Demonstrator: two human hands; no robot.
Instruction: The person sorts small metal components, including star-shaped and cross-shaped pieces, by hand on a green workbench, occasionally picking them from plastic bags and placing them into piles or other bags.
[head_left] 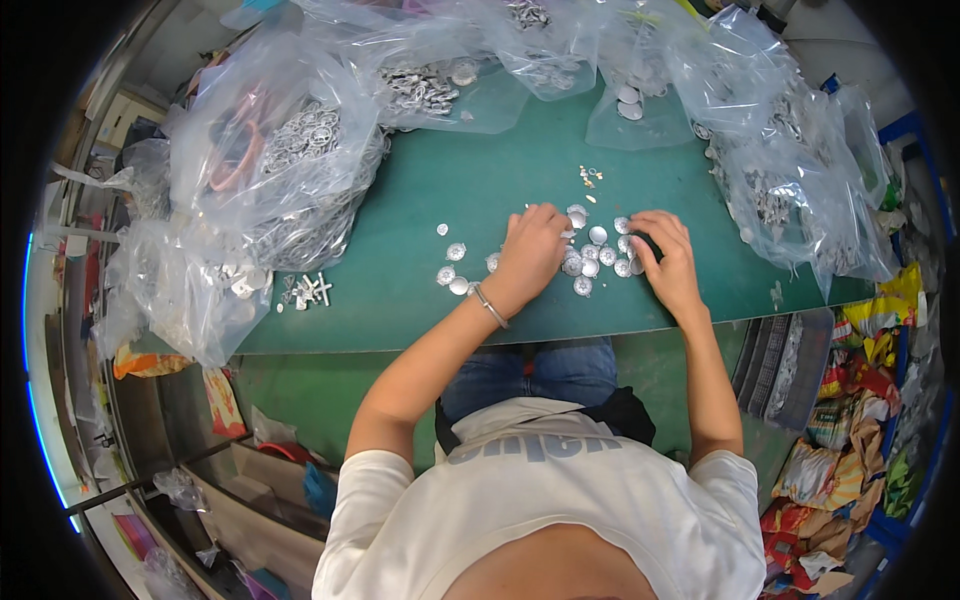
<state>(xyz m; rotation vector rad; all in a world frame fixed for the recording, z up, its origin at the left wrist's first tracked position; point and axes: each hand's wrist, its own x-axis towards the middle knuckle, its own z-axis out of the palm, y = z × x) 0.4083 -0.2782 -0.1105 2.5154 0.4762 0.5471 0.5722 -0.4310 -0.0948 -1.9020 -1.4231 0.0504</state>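
Small round silver metal pieces (590,268), some smooth and some with patterned faces, lie grouped on the green table between my hands. My left hand (533,250) is closed, its fingers curled at the group's left side; a pale metal disc (568,234) shows at its fingertips. At the right side, my right hand (668,258) curves over more discs, thumb and forefinger apart. Its fingertips are by a round piece (621,225) on the table, and I see nothing gripped. Several loose round pieces (456,251) are scattered left of my left hand, one partly hidden beside the wrist.
Clear plastic bags full of silver metal parts (310,140) line the table's left, back and right (770,200). Cross-shaped pieces (318,290) lie near the left front edge. Tiny gold-coloured bits (590,178) sit beyond my hands. Dark crates (790,365) and colourful packages (835,470) stand low at right.
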